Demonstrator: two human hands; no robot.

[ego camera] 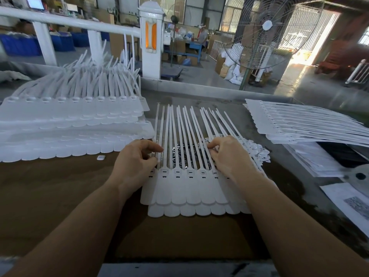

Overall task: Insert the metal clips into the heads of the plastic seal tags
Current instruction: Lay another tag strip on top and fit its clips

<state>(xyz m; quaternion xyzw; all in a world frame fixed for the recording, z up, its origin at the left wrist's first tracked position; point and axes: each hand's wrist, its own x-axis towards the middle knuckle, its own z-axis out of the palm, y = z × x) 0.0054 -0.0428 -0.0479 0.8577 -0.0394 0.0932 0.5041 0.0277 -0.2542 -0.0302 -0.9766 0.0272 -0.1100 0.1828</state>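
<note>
A joined row of white plastic seal tags (185,188) lies in front of me, flat ends toward me and thin tails pointing away. Their heads (190,172) show small square openings. Under the tails lies a heap of shiny metal clips (180,154). My left hand (133,162) has its fingers curled at the leftmost tail, beside the left end head; whether it pinches a clip is hidden. My right hand (227,154) rests over the tails on the right, fingertips bent down among the clips and tails. What it holds is not visible.
A big stack of seal tags (67,124) fills the left of the brown table. Another pile of tags (303,124) lies at the right, with papers (347,202) nearer me. A small white cap (100,157) lies loose. A standing fan (265,33) is behind.
</note>
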